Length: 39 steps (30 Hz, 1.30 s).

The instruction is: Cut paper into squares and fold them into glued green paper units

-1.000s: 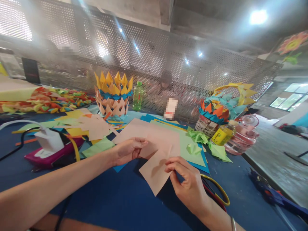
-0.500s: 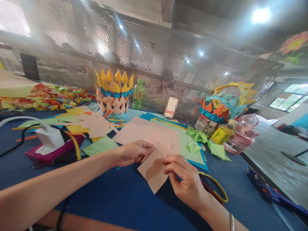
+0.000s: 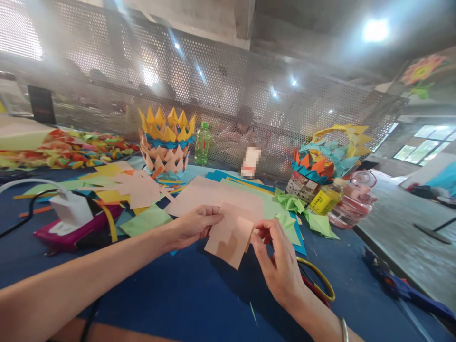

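Note:
My left hand (image 3: 199, 225) pinches the upper left edge of the pink paper squares (image 3: 228, 240) between thumb and fingers. They look like more than one layer, overlapping out of line, held above the blue table. My right hand (image 3: 276, 261) has its thumb and fingertips closed at their right corner, and a bracelet is on its wrist. Behind the hands lies a larger pink sheet (image 3: 199, 192) on green and blue paper. Folded green paper pieces (image 3: 290, 202) rest to its right.
A paper-pointed basket (image 3: 166, 142) and green bottle (image 3: 202, 145) stand behind. At right are another basket (image 3: 309, 178), a yellow-labelled bottle (image 3: 326, 198), a pink jug (image 3: 352, 204), yellow-and-red handles (image 3: 322, 280) and a blue glue gun (image 3: 395, 282). A purple power strip (image 3: 78, 232) lies left.
The pink paper squares have turned and now overlap differently. My right hand has moved slightly right, to their right corner. My left hand keeps its pinch.

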Each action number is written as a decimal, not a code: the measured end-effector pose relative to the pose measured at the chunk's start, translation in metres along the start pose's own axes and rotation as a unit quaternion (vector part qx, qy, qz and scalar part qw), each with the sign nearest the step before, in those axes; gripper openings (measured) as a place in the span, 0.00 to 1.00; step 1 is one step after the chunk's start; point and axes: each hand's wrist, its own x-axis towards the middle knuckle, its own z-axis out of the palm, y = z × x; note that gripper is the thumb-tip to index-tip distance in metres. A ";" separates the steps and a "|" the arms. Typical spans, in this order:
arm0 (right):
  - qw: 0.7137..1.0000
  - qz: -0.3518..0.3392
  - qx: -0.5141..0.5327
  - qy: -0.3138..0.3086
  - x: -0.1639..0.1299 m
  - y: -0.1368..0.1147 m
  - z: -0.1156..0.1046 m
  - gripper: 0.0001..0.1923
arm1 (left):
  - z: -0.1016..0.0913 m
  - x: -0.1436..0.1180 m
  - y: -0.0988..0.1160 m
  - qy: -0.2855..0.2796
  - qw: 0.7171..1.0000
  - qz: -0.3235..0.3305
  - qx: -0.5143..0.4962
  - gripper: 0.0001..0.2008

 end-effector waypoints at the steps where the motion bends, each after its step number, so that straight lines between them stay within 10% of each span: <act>1: 1.000 0.021 -0.011 -0.013 0.000 0.001 0.001 0.05 | 0.001 0.000 0.001 0.004 1.000 -0.003 0.009 0.09; 8: 0.991 0.011 -0.110 -0.079 0.000 0.012 0.011 0.19 | 0.007 -0.003 0.007 0.031 0.999 -0.001 0.008 0.06; 33: 0.998 0.025 0.018 -0.061 -0.002 0.006 0.008 0.07 | 0.010 -0.004 0.006 0.023 1.000 -0.007 0.000 0.08; 39: 0.997 -0.067 0.008 -0.027 -0.003 0.011 0.012 0.26 | 0.006 -0.004 0.000 0.010 1.000 -0.003 0.008 0.05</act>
